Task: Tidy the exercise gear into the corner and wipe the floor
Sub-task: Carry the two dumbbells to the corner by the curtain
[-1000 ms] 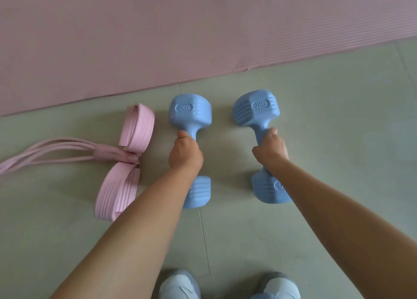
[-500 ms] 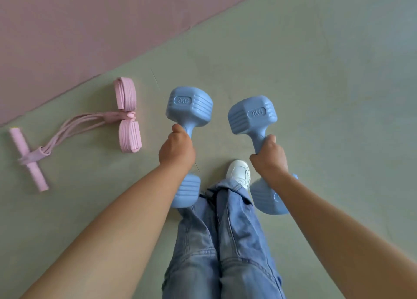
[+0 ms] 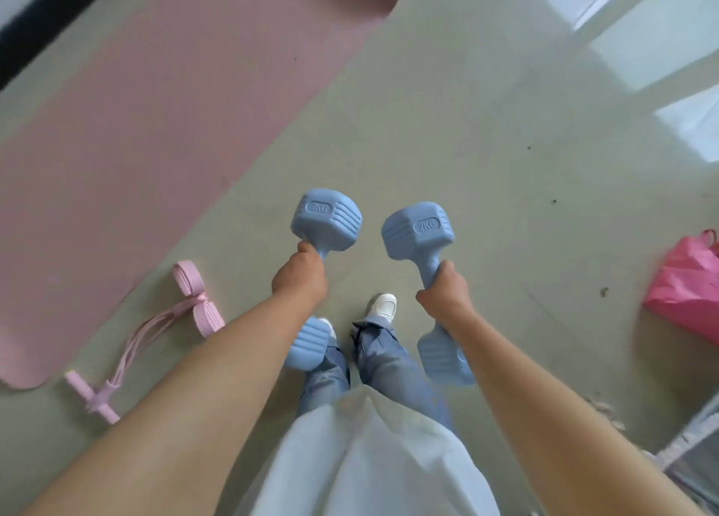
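Carrying now: both dumbbells lifted off floor since 1 s ago | left hand [image 3: 299, 278] grip wrapped on left dumbbell [image 3: 326, 219] | right hand [image 3: 443, 291] on right dumbbell [image 3: 418, 229] | pink pull-rope [image 3: 183, 317] at 9 o'clock, mat [image 3: 155, 126] at 10, both unmoved | corner unseen

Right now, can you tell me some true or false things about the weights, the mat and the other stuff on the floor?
1. Each hand holds a blue weight. True: the left hand grips the left weight and the right hand grips the right weight.
2. The weights lie on the floor. False: both are lifted off the floor.
3. The pink mat is rolled up. False: it lies flat.
4. The pink pull rope is on the floor beside the mat. True.
5. A pink bag sits on the right. True.
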